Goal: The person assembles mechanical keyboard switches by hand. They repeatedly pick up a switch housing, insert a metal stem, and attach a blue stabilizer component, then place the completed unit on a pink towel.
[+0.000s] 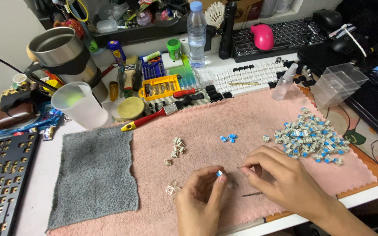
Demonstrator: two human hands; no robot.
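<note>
Blue switch pinched, left hand

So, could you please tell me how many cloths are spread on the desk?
2. A grey cloth lies on the left, beside the bare keyboard plate. A larger pink cloth lies to its right, under both hands and the pile of blue-stemmed switches. No others show.

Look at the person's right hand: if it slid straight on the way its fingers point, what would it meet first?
The right hand points left, so it would probably first meet the small blue part pinched in the left hand, though depth is hard to judge.
</note>
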